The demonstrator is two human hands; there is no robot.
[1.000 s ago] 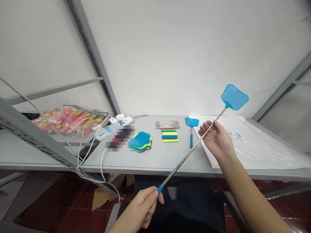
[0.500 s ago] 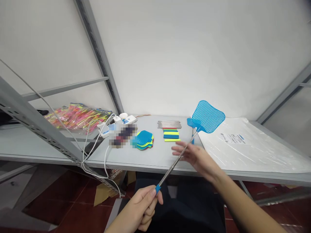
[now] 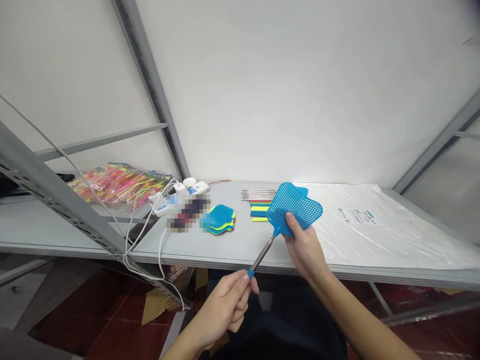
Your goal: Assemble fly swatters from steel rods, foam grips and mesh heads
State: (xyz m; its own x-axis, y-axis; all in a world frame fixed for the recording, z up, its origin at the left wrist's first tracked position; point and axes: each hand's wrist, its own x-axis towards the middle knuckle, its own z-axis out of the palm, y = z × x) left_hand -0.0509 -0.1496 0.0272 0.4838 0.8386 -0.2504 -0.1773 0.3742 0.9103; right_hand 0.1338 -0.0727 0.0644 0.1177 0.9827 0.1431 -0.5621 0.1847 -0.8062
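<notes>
The left hand (image 3: 231,303) grips the blue handle (image 3: 250,273) with closed fingers and the right hand's (image 3: 306,251) fingers pinch the mesh head (image 3: 284,204), probably for supporting the metal shaft (image 3: 262,254) between.

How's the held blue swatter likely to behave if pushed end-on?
The head is probably light and a bit bendy: thin, full of holes. The shaft should resist bending: straight, shiny metal. Pushed end-on, it would likely telescope, since it looks shorter than a second ago.
</notes>
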